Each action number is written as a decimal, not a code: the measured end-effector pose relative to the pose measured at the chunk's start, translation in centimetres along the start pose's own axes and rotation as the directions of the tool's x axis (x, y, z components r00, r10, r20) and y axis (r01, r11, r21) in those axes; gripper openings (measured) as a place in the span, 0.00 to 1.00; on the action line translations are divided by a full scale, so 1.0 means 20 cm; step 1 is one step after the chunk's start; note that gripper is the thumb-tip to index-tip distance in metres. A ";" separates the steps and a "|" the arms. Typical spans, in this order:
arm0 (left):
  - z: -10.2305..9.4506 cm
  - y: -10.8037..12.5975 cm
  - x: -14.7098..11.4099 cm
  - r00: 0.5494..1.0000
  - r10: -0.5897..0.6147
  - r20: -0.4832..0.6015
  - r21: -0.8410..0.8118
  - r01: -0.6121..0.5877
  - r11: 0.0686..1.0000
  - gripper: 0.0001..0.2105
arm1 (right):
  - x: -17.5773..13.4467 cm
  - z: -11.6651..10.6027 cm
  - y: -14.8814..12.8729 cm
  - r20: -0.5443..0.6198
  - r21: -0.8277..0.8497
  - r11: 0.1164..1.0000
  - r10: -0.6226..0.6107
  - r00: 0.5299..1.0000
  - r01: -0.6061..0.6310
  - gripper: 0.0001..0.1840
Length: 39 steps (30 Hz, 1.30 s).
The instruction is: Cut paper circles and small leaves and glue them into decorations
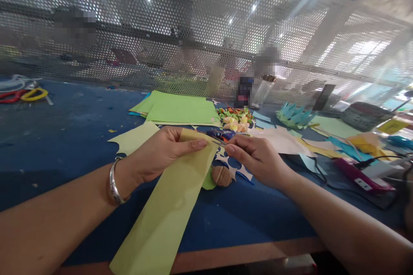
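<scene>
Left hand pinching long yellow-green paper strip, hanging toward six o'clock; right hand grasping slim metal scissors, strip's upper end at nine o'clock.

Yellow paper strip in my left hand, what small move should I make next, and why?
I'd probably make one small snip: your right hand holds the scissors at the upper corner of the strip, and your left hand pinches it close by.
</scene>
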<state>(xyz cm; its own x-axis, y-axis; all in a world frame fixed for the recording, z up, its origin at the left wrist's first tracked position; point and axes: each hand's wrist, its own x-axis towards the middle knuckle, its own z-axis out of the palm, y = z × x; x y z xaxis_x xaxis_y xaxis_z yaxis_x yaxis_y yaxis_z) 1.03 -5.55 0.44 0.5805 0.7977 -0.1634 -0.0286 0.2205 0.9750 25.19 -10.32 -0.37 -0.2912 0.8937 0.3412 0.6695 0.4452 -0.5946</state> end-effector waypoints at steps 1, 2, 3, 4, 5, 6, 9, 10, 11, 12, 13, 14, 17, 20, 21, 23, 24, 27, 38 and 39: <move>0.00 0.00 0.00 1.000 0.004 0.001 0.001 -0.004 1.000 0.16 | 0.00 0.00 0.00 0.003 -0.007 1.000 -0.001 1.000 0.001 0.25; 0.00 -0.01 0.00 1.000 0.008 0.004 0.003 -0.008 1.000 0.16 | 0.00 0.00 0.00 0.005 -0.011 1.000 -0.003 1.000 0.003 0.25; 0.00 -0.01 0.00 1.000 0.012 0.007 0.005 -0.012 1.000 0.16 | 0.00 0.00 -0.01 0.005 -0.013 1.000 -0.006 1.000 0.006 0.25; 0.00 -0.01 0.01 1.000 0.015 0.009 0.009 -0.015 1.000 0.16 | 0.00 0.00 -0.01 0.006 -0.014 1.000 -0.009 1.000 0.009 0.25; 0.00 -0.02 0.01 1.000 0.017 0.009 0.014 -0.017 1.000 0.16 | 0.00 0.00 -0.01 0.006 -0.014 1.000 -0.011 1.000 0.012 0.25; 0.00 -0.02 0.01 1.000 0.018 0.008 0.017 -0.019 1.000 0.16 | 0.00 0.00 -0.01 0.005 -0.016 1.000 -0.014 1.000 0.015 0.26; 0.01 -0.01 0.00 1.000 0.015 0.003 0.020 -0.015 1.000 0.16 | 0.00 0.00 -0.01 0.002 -0.026 0.999 -0.020 1.000 0.020 0.26; 0.01 -0.01 0.00 1.000 0.013 0.002 0.019 -0.013 1.000 0.16 | 0.00 0.00 -0.01 0.002 -0.029 0.999 -0.022 1.000 0.022 0.25; 0.01 -0.01 0.00 1.000 0.014 0.001 0.015 -0.014 1.000 0.16 | 0.00 0.00 -0.01 0.002 -0.029 0.999 -0.024 1.000 0.024 0.25; 0.01 -0.01 0.00 1.000 0.016 0.000 0.012 -0.016 1.000 0.16 | 0.00 0.00 -0.01 0.003 -0.027 0.999 -0.025 1.000 0.025 0.25; 0.01 -0.01 0.00 1.000 0.016 0.002 0.010 -0.016 1.000 0.16 | 0.00 0.00 -0.01 0.006 -0.026 0.999 -0.027 1.000 0.027 0.25; 0.01 -0.01 0.00 1.000 0.018 0.004 0.009 -0.018 1.000 0.16 | 0.00 0.00 -0.01 0.009 -0.025 0.999 -0.029 1.000 0.030 0.26; 0.01 -0.01 0.00 1.000 0.025 0.007 0.017 -0.025 1.000 0.17 | 0.00 0.00 -0.01 0.011 -0.031 0.999 -0.035 0.999 0.036 0.26; 0.01 -0.01 0.00 1.000 0.028 -0.004 0.025 -0.027 0.999 0.16 | 0.00 0.00 -0.01 0.009 -0.032 0.999 -0.040 0.999 0.041 0.26; 0.01 -0.01 0.00 1.000 0.027 -0.007 0.027 -0.027 0.999 0.16 | 0.00 0.00 -0.01 0.009 -0.031 0.999 -0.042 0.999 0.042 0.26; 0.00 -0.01 0.00 1.000 0.027 -0.008 0.030 -0.026 0.999 0.16 | 0.00 0.00 -0.01 0.007 -0.030 0.998 -0.046 0.999 0.046 0.26; 0.00 -0.01 0.00 1.000 0.028 -0.007 0.031 -0.028 0.999 0.16 | 0.00 0.00 -0.01 0.006 -0.031 0.998 -0.047 0.999 0.047 0.26; 0.00 -0.02 0.00 0.999 0.032 -0.005 0.036 -0.032 0.999 0.15 | 0.00 0.00 -0.01 0.004 -0.040 0.998 -0.042 0.999 0.042 0.26; 0.01 -0.02 0.00 0.999 0.034 0.002 0.065 -0.034 0.997 0.15 | -0.01 0.00 -0.01 0.010 -0.054 0.998 -0.015 1.000 0.016 0.26; 0.01 -0.02 -0.01 1.000 0.029 0.006 0.065 -0.030 0.997 0.14 | -0.01 0.00 -0.01 0.013 -0.061 0.998 -0.012 1.000 0.012 0.26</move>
<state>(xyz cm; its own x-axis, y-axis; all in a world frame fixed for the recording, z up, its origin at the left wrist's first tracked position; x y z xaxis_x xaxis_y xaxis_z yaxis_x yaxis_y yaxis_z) 1.09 -5.80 0.05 0.5842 0.8005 -0.1339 0.0068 0.1601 0.9871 25.12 -10.51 -0.27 -0.3078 0.8891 0.3387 0.7061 0.4520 -0.5450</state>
